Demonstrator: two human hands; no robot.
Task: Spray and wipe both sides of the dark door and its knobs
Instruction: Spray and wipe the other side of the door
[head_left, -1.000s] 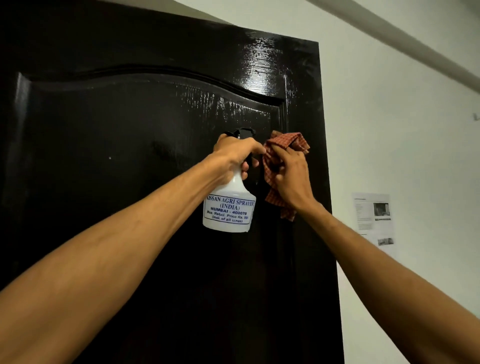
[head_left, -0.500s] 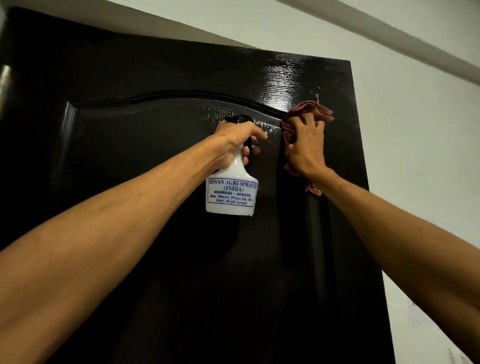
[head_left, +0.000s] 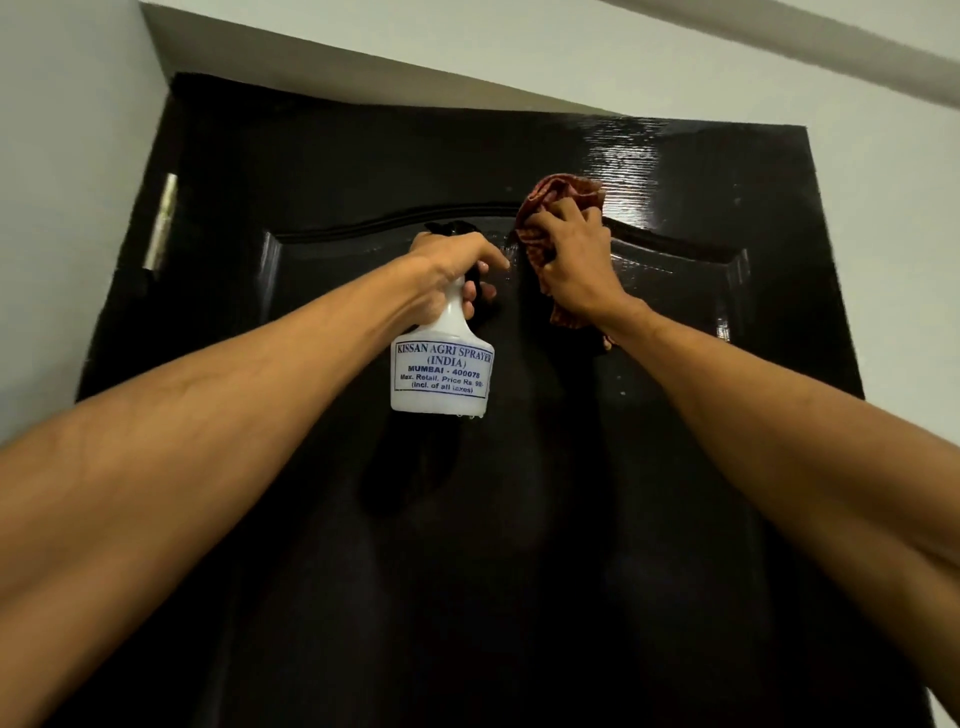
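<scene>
1. Black gloss wood, head view: the door (head_left: 519, 545) fills most of the frame. It is seen from low down looking up, with its top edge in sight.
2. A raised arched moulding (head_left: 353, 228) runs across the door's upper part and frames a sunken panel below it.
3. Left hand (head_left: 447, 265), at the middle of the door just under the arch: fingers curled round the neck of a white spray bottle (head_left: 441, 379), index finger stretched forward by the dark trigger head. The bottle hangs upright below the fist, close in front of the panel. Whether it touches the door I cannot tell.
4. Label (head_left: 441, 369) on the bottle, blue print, faces the camera: "KISSAN AGRI SPRAYER (INDIA)".
5. Right hand (head_left: 576, 265), just right of the left hand, on the arch: fingers bent over a red checked cloth (head_left: 563, 192), clutching it and pressing it against the door. The cloth bunches above the fingertips, and a tail of it hangs below the wrist.
6. Wet sheen (head_left: 623, 153) on the door's top rail, above and right of the cloth. Streaky highlights also show on the panel right of the right hand.
7. Metal hinge (head_left: 161, 223) on the door's left edge, near the top.
8. Pale wall (head_left: 893, 234) to the door's right, and more pale surface to its left and above it.
9. Both forearms bare, reaching up from the lower corners toward the door's upper middle.
</scene>
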